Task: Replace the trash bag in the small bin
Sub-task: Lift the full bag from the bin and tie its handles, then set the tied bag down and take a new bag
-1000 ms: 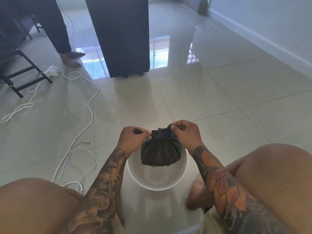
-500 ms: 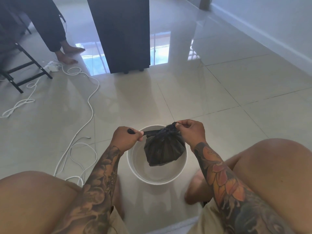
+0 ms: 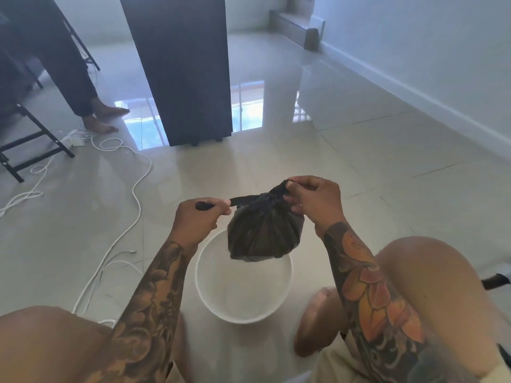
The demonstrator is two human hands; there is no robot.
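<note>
A small black trash bag [image 3: 264, 233], full and gathered at its neck, hangs in the air over the far rim of a small white round bin [image 3: 243, 310] that stands on the floor between my knees. My left hand [image 3: 197, 219] is shut on one black strip of the bag's neck, pulled out to the left. At the gathered top, my right hand [image 3: 312, 200] pinches the other end of the bag. The bin's inside is white with no liner in it.
White cables [image 3: 132, 200] loop over the tiled floor at the left, near a black folding frame [image 3: 33, 153]. A dark cabinet [image 3: 185, 78] stands ahead. Another person's bare feet [image 3: 102, 120] are at the far left. A wall runs along the right.
The bag has risen from inside the bin to above its rim. My left hand has drawn its strip further out to the left, stretching the neck tight.
</note>
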